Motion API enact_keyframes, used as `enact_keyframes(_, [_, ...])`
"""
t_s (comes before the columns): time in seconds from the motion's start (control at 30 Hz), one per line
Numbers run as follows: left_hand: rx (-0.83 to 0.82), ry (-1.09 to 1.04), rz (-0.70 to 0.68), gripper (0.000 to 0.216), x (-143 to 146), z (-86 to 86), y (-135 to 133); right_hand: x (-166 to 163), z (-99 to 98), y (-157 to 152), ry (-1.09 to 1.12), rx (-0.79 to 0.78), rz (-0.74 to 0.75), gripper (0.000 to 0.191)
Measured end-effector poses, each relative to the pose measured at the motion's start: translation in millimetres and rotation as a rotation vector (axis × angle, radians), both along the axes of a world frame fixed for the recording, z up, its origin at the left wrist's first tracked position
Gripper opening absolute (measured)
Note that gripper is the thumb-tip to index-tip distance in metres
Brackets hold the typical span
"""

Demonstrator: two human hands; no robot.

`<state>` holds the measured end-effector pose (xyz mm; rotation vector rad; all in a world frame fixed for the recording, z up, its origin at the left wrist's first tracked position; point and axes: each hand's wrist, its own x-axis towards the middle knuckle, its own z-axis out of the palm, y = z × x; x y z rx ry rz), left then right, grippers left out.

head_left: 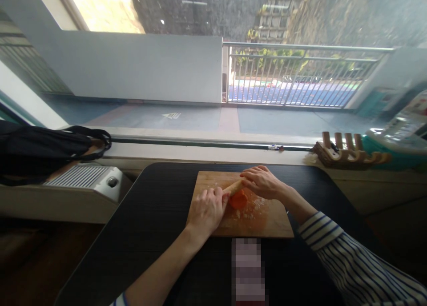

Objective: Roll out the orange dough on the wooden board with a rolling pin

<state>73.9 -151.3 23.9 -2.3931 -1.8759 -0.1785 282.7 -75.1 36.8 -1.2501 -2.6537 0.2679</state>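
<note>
While the left hand [207, 209] and right hand [263, 182] are grasping the rolling pin [233, 187] near its 2 ends, I'm seeing orange dough [239, 200] lying along its near side on the wooden board [275, 223]; keeping the pressure even is probably mattering most.

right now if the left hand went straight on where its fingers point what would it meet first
The left hand would probably meet the rolling pin first, which its fingers touch. Beyond that seems to come the far part of the cutting board; height above the board is unclear.
</note>
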Motion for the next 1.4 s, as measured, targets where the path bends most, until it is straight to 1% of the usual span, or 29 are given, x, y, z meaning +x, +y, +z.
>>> enact_keyframes(0.1, [0.012, 0.021, -0.032, 0.046, 3.4, 2.3, 0.9, 8.8, -13.0, -9.0, 0.038, 0.033, -0.022, 0.036])
enact_keyframes(0.23, [0.045, 0.035, -0.070, 0.046, 5.2, 3.3, 3.4, 17.5, -25.3, -18.7, 0.071, 0.055, -0.084, 0.034])
enact_keyframes(0.37, [0.078, 0.052, -0.126, 0.046, 4.6, 3.5, 4.7, 21.2, -33.9, -27.8, 0.096, 0.094, -0.112, 0.036])
enact_keyframes(0.5, [0.103, 0.058, -0.181, 0.043, 4.2, 3.3, 3.4, 23.8, -38.3, -39.1, 0.079, 0.135, -0.128, 0.037])
enact_keyframes(0.77, [0.124, 0.046, -0.234, 0.038, 1.5, 0.0, -3.8, 25.0, -41.0, -66.7, 0.030, 0.237, -0.172, 0.039])
enact_keyframes(0.97, [0.151, 0.074, -0.275, 0.035, -1.2, -2.1, -4.6, 20.6, -39.9, -84.9, -0.026, 0.280, -0.214, 0.040])
enact_keyframes(1.13, [0.185, 0.071, -0.317, 0.033, -3.7, -6.3, -5.1, 18.6, -43.9, -102.5, -0.066, 0.382, -0.239, 0.040])
enact_keyframes(1.23, [0.191, 0.070, -0.335, 0.030, -5.4, -9.8, -4.8, 18.9, -42.9, -109.6, -0.077, 0.429, -0.238, 0.040])
enact_keyframes(1.3, [0.182, 0.066, -0.339, 0.028, -6.3, -10.5, -3.7, 20.5, -39.5, -108.8, -0.054, 0.421, -0.223, 0.037])
enact_keyframes(1.4, [0.154, 0.057, -0.348, 0.026, -7.7, -5.7, -0.5, 25.7, -30.4, -99.3, -0.019, 0.341, -0.177, 0.030])
